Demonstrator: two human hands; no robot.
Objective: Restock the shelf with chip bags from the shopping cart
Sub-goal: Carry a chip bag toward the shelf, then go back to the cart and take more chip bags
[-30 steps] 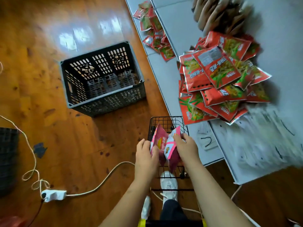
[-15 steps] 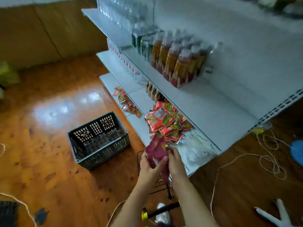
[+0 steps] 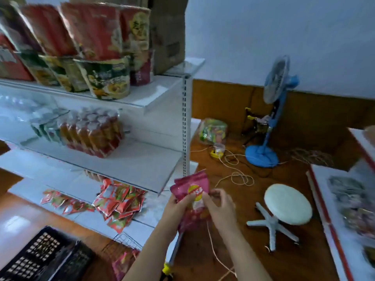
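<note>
Pink chip bags with a yellow round logo are held upright in front of me, level with the end of the white shelf unit. My left hand grips their left side and my right hand pinches their right side. Below my arms the wire shopping cart shows its rim, with another pink bag inside. The shelf's lower tier carries scattered red packets; the middle tier has bottles and bare room at its right end.
A black plastic crate sits on the wooden floor at the lower left. A white stool, a blue standing fan and loose cords occupy the floor to the right. Another shelf edges the right side.
My view has swung up from the cart and floor to the shelf and the room on the right. Both hands have lifted the pink bags out of the cart and hold them higher.
</note>
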